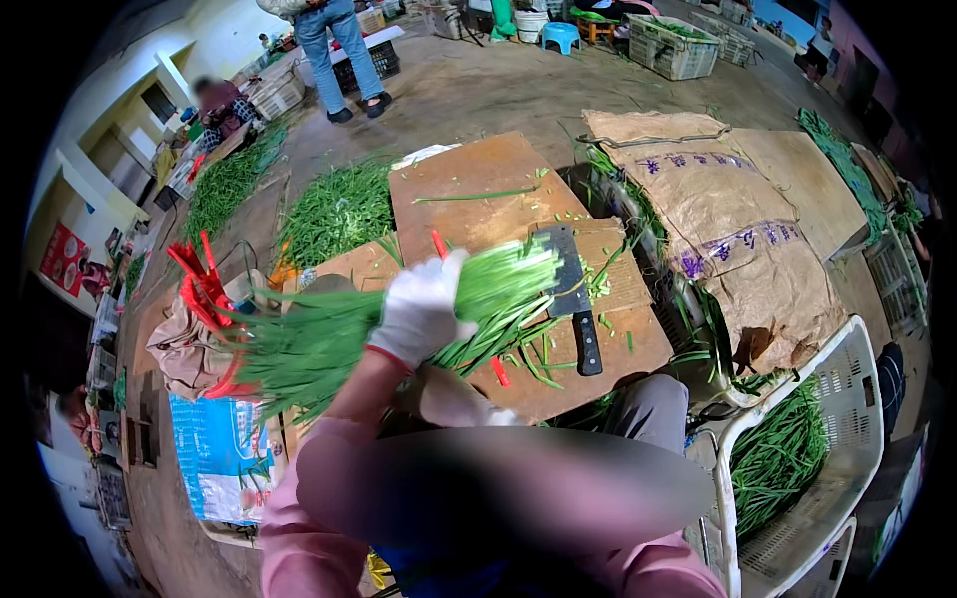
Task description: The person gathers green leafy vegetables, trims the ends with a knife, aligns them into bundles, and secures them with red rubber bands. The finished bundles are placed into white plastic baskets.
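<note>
My left hand (422,306), in a white knitted glove with a red cuff, is closed around a thick bunch of garlic chives (493,288). The pale cut ends point right and the green leaves trail left, blurred by motion. Red strips (500,371) show above and below the bunch. A cleaver (588,344) with a black handle lies beside the stem ends, on cardboard over a wooden board (478,179). Low at the board's near edge is a blurred white glove, seemingly my right hand (502,415); most of it is hidden, and its grip is unclear.
Red ties (200,288) hang over a cloth at left, above a blue-and-white sack (217,456). Loose chives (340,213) are heaped beyond. At right, a printed brown sack (725,202) covers a crate; a white crate (848,418) holds more greens. A person (329,45) stands ahead.
</note>
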Demonstrator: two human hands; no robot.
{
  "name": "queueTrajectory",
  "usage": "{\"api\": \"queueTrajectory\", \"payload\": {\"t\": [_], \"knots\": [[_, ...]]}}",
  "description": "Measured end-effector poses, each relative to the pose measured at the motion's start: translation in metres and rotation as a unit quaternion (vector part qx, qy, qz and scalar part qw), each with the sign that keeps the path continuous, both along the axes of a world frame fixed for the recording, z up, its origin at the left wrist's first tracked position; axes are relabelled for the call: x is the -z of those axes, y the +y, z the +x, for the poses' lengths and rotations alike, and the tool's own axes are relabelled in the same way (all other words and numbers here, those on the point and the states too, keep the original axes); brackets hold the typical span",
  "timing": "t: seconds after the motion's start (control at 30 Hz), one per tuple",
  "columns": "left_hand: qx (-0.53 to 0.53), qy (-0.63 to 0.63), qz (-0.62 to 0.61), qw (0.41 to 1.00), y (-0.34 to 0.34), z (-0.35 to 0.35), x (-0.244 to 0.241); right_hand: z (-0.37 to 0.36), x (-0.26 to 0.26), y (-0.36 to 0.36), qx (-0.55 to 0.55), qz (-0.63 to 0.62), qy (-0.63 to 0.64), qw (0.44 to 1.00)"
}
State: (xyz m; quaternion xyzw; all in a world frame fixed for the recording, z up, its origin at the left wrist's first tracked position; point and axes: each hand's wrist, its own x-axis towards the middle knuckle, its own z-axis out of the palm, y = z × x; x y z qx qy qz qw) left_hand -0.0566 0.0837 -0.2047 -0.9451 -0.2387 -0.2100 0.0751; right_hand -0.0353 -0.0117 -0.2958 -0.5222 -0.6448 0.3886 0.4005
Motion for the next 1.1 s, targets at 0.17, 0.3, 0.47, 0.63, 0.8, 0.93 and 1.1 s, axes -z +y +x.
{"api": "queueTrajectory", "payload": {"t": [0.17, 0.3, 0.47, 0.63, 0.8, 0.93, 1.1], "knots": [[-0.034, -0.005, -0.191, 0.981, -0.005, 0.008, 0.055, 0.079, -0.061, -0.091, 0.051, -0.131, -0.041, 0.989], [-0.036, 0.006, -0.146, 0.989, 0.009, -0.007, 0.067, 0.124, -0.042, -0.079, 0.226, -0.055, 0.120, 0.965], [-0.090, 0.053, -0.226, 0.969, 0.009, -0.004, 0.031, 0.212, -0.046, -0.015, 0.414, 0.087, 0.128, 0.897], [-0.026, 0.018, -0.195, 0.980, 0.013, 0.001, 0.062, 0.192, 0.015, 0.043, 0.275, -0.030, 0.074, 0.958], [-0.060, 0.019, -0.188, 0.980, -0.002, -0.012, 0.049, 0.178, 0.018, 0.044, 0.354, 0.060, 0.134, 0.923], [-0.042, -0.020, -0.164, 0.985, -0.002, -0.008, 0.070, 0.176, 0.029, 0.033, 0.269, 0.125, -0.070, 0.953], [-0.027, -0.073, -0.160, 0.984, -0.008, -0.009, 0.070, 0.178, -0.052, -0.038, 0.334, 0.126, -0.249, 0.900]]}}
